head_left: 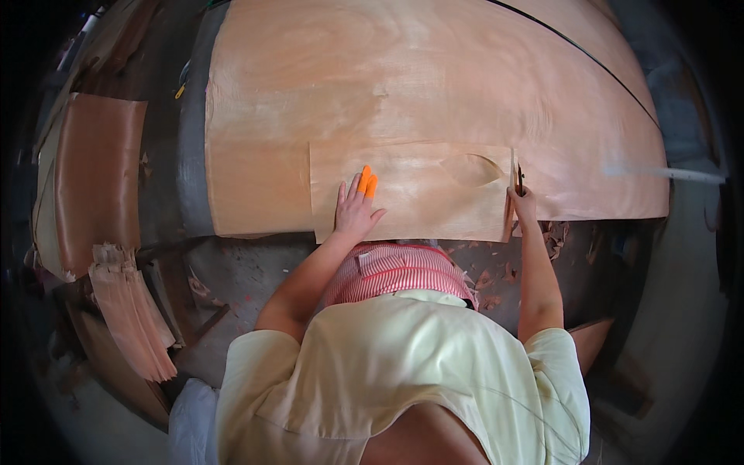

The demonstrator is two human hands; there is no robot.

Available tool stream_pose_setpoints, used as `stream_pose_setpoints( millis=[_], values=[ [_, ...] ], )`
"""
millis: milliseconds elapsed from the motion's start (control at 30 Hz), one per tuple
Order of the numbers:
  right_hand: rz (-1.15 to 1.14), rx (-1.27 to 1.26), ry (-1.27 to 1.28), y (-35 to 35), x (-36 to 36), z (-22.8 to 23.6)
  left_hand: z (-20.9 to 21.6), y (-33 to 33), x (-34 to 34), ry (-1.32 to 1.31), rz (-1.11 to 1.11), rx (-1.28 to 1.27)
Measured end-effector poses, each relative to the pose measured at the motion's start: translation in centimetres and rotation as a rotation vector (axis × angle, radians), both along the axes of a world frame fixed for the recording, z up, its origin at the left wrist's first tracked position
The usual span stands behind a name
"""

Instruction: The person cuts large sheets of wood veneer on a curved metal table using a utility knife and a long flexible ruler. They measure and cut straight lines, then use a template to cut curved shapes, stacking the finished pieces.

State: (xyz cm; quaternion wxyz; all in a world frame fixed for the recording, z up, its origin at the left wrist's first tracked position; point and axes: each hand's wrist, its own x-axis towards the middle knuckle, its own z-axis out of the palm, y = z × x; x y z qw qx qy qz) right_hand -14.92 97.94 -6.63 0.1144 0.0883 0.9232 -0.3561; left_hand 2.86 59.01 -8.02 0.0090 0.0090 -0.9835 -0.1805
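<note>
A rectangular sheet of thin wood veneer [418, 209] lies on a much larger veneer sheet [310, 77], along its near edge. My left hand [357, 212] rests flat on the small sheet with fingers spread, and orange finger covers sit on two of them. At the small sheet's right edge, my right hand [525, 201] is closed around a dark slim tool [520, 177]; its exact kind is too small to make out. Beside that hand, a narrow veneer strip [509, 209] stands partly lifted along the edge. A curved split or flap shows in the small sheet's upper right part.
Left of the work surface stand a stack of reddish-brown sheets [101, 178] and a hanging bundle of veneer strips [136, 318]. Veneer scraps [556, 236] litter the area below the near edge. A dark cord [581, 50] crosses the large sheet's far right; a pale bar [690, 176] juts at right.
</note>
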Motion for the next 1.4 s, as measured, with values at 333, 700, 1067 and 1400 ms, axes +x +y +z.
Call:
stream_pose_setpoints(
  millis=[333, 700, 1067, 1400],
  values=[
    [0.547, -0.426, -0.203, -15.7, 5.3, -0.1, -2.0, -5.8, -1.5, 0.148, 0.261, 0.015],
    [1.020, -0.021, -0.517, -29.7, 9.4, 2.9, -1.6, -8.8, -1.8, 0.194, 0.503, -0.022],
    [1.349, 0.365, -0.075, -28.6, 11.2, -0.7, -2.1, -9.3, -1.8, 0.139, 0.430, -0.093],
    [1.944, 0.526, 0.029, -21.2, -7.3, 2.8, -1.0, -9.3, -2.4, 0.220, 0.409, 0.027]
  ],
)
